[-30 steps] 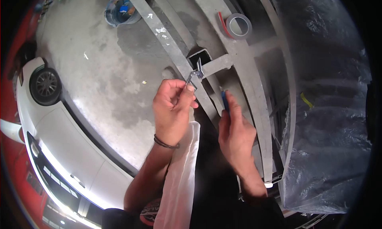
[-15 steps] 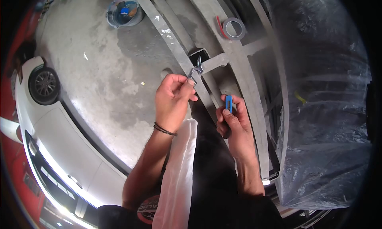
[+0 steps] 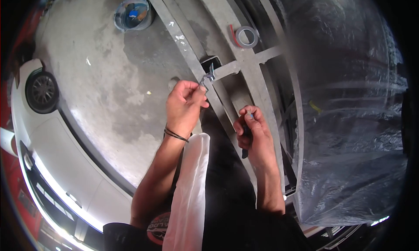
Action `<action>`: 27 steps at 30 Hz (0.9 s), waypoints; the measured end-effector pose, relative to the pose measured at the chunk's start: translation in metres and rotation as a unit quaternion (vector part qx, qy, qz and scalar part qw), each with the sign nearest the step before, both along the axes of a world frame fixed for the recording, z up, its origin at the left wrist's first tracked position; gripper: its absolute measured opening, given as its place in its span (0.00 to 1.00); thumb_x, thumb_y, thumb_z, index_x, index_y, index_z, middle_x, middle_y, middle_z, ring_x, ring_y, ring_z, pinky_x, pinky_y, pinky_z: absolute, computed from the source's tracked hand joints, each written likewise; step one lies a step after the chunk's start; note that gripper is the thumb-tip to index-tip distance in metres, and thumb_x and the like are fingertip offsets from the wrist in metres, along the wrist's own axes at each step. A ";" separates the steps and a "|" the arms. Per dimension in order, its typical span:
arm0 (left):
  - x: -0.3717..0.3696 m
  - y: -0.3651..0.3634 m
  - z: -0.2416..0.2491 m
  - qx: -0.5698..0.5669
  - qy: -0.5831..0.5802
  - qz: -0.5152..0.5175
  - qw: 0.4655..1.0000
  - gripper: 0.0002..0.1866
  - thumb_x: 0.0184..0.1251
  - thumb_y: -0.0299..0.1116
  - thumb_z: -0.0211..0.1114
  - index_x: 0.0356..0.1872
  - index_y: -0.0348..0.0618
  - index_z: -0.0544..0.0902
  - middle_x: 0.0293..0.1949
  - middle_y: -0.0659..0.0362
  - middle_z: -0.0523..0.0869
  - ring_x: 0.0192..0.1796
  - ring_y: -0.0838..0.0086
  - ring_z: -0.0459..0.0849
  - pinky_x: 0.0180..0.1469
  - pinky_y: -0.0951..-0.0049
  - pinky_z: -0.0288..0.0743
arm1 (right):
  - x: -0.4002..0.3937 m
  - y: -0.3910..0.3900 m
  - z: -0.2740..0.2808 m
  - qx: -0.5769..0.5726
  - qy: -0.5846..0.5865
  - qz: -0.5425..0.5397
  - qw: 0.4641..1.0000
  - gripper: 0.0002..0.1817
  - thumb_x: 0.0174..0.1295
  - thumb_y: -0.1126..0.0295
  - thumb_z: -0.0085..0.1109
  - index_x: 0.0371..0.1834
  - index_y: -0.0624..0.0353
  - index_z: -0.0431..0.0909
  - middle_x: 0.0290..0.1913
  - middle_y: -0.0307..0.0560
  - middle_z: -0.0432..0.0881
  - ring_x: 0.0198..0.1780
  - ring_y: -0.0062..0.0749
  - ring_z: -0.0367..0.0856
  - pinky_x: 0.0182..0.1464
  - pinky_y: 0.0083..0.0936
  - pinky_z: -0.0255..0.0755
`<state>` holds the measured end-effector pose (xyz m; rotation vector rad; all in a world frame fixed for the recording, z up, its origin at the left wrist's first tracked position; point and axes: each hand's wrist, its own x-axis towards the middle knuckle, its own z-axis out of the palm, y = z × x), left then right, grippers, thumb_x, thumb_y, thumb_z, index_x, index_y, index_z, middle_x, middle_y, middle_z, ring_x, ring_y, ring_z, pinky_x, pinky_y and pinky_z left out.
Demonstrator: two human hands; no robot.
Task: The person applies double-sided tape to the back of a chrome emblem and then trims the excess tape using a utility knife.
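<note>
My left hand (image 3: 185, 104) is closed, pinching a small shiny angular metal piece (image 3: 211, 73) between thumb and fingertips. The piece points away from me, over a grey metal beam. To its right, my right hand (image 3: 258, 133) is wrapped around a slim blue-and-black tool (image 3: 245, 153). A bit of blue shows at the thumb tip and a dark end sticks out below the palm; the rest is hidden by the fingers. The hands are apart. Between my forearms hangs a long white cloth-like strip (image 3: 190, 177).
A grey metal frame (image 3: 257, 83) runs below my hands. On it lie a roll of grey tape (image 3: 238, 38) and a red strip (image 3: 233, 32). A bucket (image 3: 118, 22) stands on the concrete floor. A white car (image 3: 61, 150) is at left, plastic sheeting (image 3: 349, 163) at right.
My right hand has turned and closed further over the blue tool, so little blue shows now. My left hand still holds the metal piece. The whole view has shifted slightly.
</note>
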<state>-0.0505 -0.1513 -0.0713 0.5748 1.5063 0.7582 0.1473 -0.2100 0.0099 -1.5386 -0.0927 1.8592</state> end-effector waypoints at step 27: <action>-0.002 0.004 0.003 -0.011 -0.023 0.038 0.999 0.07 0.81 0.27 0.75 0.44 0.34 0.86 0.36 0.56 0.93 0.35 0.77 0.92 0.40 0.75 0.86 | -0.033 0.022 -0.012 0.192 -0.221 0.236 0.927 0.22 0.90 0.76 0.52 0.82 0.61 0.70 0.43 0.50 0.89 0.29 0.30 0.88 0.32 0.31 0.81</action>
